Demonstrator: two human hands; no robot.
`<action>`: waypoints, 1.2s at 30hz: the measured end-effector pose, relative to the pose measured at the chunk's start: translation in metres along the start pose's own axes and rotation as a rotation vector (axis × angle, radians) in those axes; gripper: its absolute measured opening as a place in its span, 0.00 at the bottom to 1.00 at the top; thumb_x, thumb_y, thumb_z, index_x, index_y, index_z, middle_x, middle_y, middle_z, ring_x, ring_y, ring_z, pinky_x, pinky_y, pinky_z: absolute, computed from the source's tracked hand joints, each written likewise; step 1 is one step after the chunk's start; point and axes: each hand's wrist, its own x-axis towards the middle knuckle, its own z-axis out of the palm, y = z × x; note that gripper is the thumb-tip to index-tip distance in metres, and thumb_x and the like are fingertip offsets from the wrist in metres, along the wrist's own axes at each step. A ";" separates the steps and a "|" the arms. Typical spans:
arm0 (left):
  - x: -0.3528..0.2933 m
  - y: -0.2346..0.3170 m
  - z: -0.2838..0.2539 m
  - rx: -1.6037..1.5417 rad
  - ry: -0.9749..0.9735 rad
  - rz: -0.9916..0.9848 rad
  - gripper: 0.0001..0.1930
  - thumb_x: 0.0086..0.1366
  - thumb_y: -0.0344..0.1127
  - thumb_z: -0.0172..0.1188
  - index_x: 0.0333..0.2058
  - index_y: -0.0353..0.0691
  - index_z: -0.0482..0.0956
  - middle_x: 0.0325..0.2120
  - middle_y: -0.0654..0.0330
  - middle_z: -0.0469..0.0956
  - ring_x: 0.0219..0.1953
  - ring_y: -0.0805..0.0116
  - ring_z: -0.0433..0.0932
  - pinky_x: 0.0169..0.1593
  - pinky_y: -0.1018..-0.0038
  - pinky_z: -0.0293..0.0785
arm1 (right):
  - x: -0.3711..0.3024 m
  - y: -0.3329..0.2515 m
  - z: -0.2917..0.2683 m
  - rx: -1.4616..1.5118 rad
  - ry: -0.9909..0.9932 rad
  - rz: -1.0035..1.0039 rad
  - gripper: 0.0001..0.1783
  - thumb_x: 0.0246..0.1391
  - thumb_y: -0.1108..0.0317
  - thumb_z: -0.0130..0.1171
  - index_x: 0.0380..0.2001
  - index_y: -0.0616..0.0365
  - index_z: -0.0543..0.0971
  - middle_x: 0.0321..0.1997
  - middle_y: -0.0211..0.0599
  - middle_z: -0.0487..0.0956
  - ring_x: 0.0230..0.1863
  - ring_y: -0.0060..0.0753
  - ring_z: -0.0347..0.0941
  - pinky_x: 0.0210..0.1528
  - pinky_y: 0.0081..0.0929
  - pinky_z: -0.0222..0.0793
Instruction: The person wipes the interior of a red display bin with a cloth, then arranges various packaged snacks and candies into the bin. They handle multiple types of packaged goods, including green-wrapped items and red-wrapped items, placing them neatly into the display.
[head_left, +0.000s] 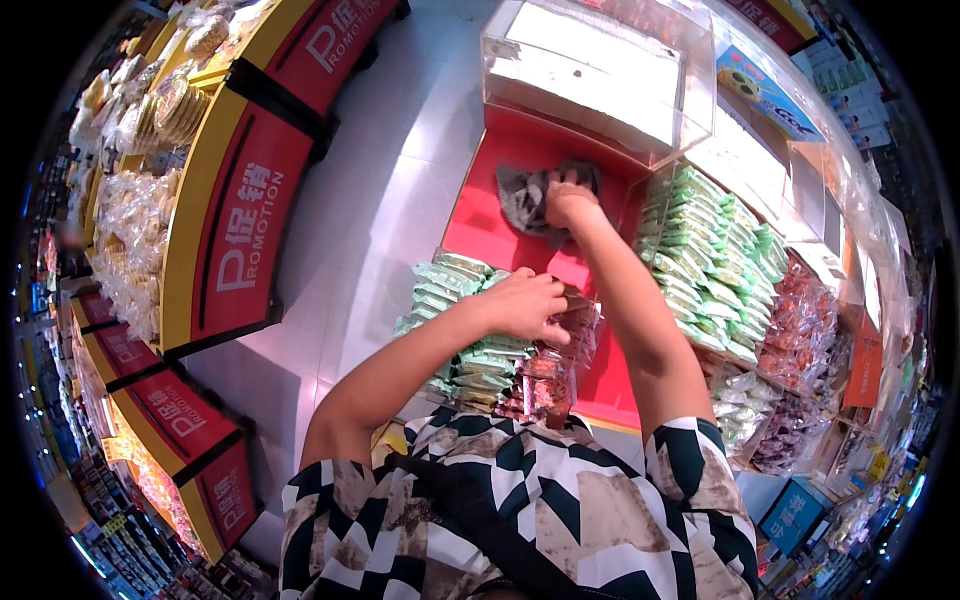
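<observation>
Head: clear box [585, 118] beyond cloth [524, 200]

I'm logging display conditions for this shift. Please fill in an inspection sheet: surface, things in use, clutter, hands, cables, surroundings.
Surface: red display top, with a clear box at its far end
Things in use: crumpled grey cloth; green packets and reddish packets nearer the body
Clutter: more packets, densely stacked, right of the right forearm
Hands: left hand open over the nearer packets, contact unclear; right hand curled onto the cloth
Cables: nothing seen
Surroundings: red-and-yellow stands with bagged goods at left; pale tiled floor between
</observation>
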 end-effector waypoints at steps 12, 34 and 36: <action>-0.007 0.008 -0.008 0.059 -0.182 -0.104 0.26 0.53 0.55 0.62 0.40 0.36 0.79 0.40 0.53 0.79 0.47 0.59 0.75 0.54 0.61 0.65 | -0.012 -0.051 0.021 0.069 0.270 -0.133 0.46 0.49 0.34 0.56 0.68 0.32 0.56 0.75 0.38 0.48 0.73 0.58 0.44 0.67 0.66 0.39; -0.018 0.005 0.009 0.137 0.066 -0.064 0.24 0.55 0.46 0.57 0.47 0.38 0.77 0.48 0.56 0.76 0.51 0.59 0.72 0.54 0.58 0.63 | -0.049 -0.005 0.039 -0.113 -0.295 -0.209 0.27 0.48 0.45 0.55 0.38 0.58 0.83 0.43 0.46 0.82 0.43 0.44 0.80 0.46 0.40 0.74; -0.018 0.007 0.012 0.134 0.078 -0.064 0.24 0.55 0.44 0.56 0.50 0.40 0.76 0.51 0.57 0.75 0.52 0.59 0.72 0.54 0.57 0.63 | -0.025 -0.013 0.051 -0.101 -0.241 -0.212 0.22 0.47 0.53 0.55 0.43 0.52 0.83 0.49 0.44 0.80 0.50 0.42 0.78 0.50 0.38 0.72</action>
